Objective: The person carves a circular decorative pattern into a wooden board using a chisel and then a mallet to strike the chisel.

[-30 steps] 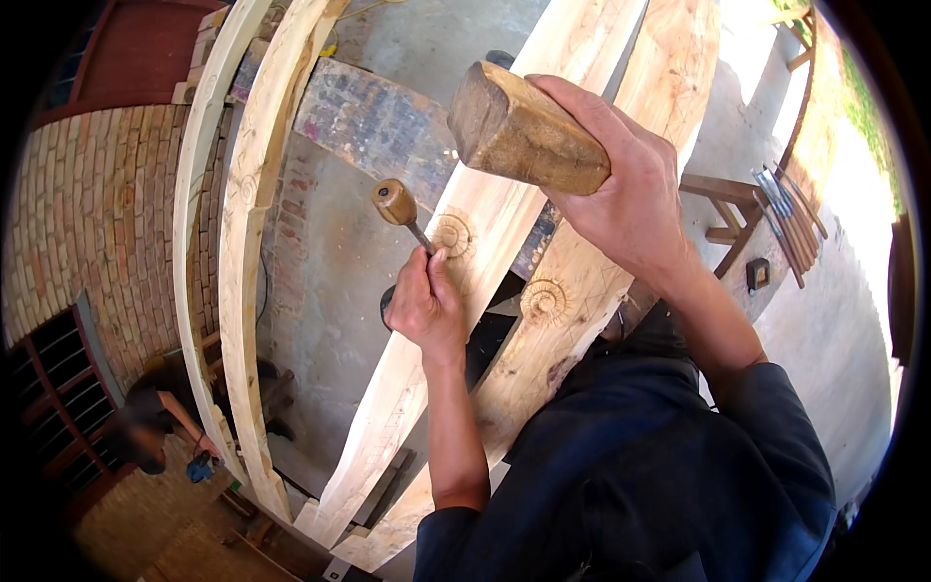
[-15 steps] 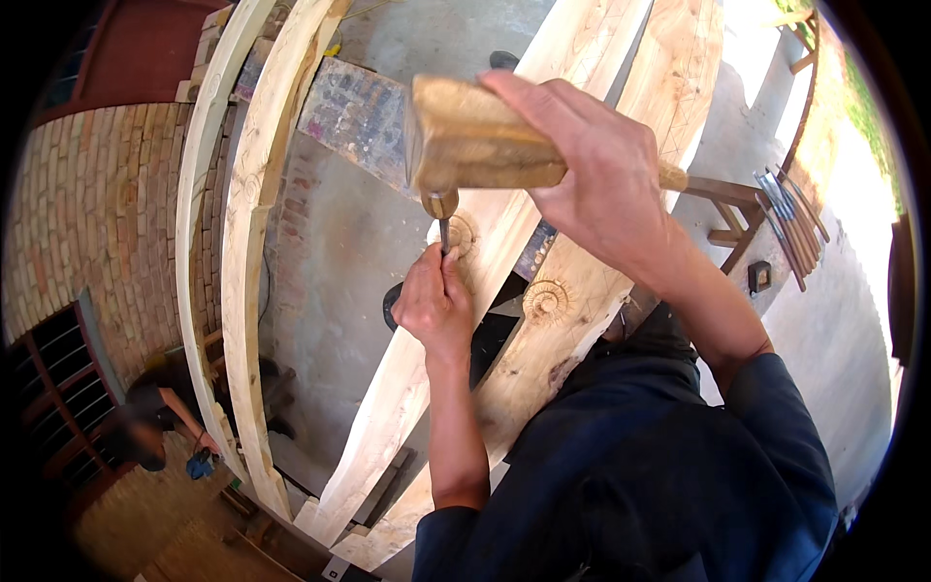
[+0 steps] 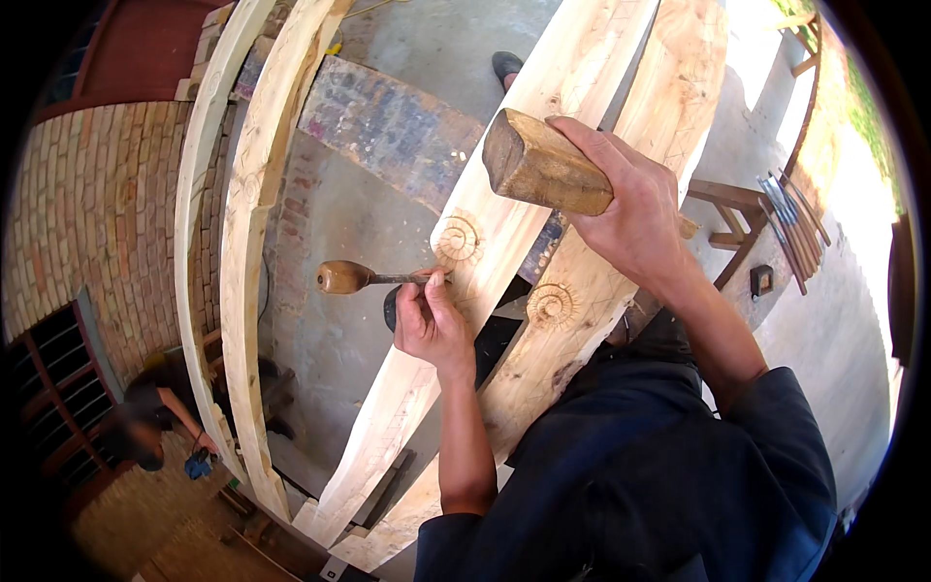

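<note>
My left hand grips the metal shaft of a chisel, its wooden handle sticking out to the left. The chisel lies nearly level, its tip hidden by my fingers at the edge of a pale timber beam. Just above the fingers, a spiral carving is cut into that beam. My right hand is closed round a blocky wooden mallet, held over the beams and apart from the chisel. On the nearer beam is a second carved spiral with radiating cuts round it.
Two more long beams run along the left. A paint-stained plank passes crosswise beneath the timbers. Several chisels lie together on a bench at right, near a small dark box. Another person works at lower left.
The chisel has swung from upright to nearly level, handle now pointing left. The mallet has moved right, away from the chisel's handle. My left hand has shifted slightly down and turned.
</note>
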A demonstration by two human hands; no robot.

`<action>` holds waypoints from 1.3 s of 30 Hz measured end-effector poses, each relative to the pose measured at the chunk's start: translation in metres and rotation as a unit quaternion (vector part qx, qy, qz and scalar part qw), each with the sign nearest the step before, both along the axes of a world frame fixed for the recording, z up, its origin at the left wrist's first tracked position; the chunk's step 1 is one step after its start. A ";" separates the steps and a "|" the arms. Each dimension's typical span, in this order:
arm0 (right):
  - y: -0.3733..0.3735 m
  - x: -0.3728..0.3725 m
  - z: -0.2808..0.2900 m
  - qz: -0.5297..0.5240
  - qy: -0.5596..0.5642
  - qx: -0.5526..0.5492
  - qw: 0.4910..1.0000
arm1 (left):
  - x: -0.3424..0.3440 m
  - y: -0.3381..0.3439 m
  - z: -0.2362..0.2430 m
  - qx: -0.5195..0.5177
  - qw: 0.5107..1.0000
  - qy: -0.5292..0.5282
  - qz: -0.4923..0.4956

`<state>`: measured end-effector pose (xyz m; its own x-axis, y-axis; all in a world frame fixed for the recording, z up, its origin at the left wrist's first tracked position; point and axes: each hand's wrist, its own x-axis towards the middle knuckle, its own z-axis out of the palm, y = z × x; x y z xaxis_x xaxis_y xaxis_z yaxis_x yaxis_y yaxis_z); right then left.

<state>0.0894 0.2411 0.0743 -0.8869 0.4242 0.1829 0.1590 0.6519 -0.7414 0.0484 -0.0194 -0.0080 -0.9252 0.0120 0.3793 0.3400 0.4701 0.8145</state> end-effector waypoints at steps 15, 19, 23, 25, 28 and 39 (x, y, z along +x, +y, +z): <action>0.000 -0.004 -0.013 -0.001 0.037 0.045 0.998 | -0.005 0.001 -0.001 -0.076 0.997 -0.008 -0.005; -0.001 -0.004 -0.013 0.002 0.018 0.036 0.999 | -0.006 0.001 -0.003 -0.070 0.997 -0.011 -0.007; 0.000 -0.003 -0.010 0.009 -0.025 0.023 0.999 | -0.007 0.001 -0.003 -0.063 0.998 -0.015 -0.009; 0.000 -0.004 -0.012 0.007 -0.010 0.032 0.999 | -0.006 0.002 -0.002 -0.061 0.998 -0.017 -0.008; 0.000 -0.005 -0.016 0.002 0.027 0.045 0.999 | -0.006 0.002 -0.002 -0.061 0.998 -0.020 -0.005; 0.003 -0.025 -0.006 0.021 0.071 0.066 0.995 | -0.015 0.005 -0.003 -0.078 0.997 -0.020 -0.010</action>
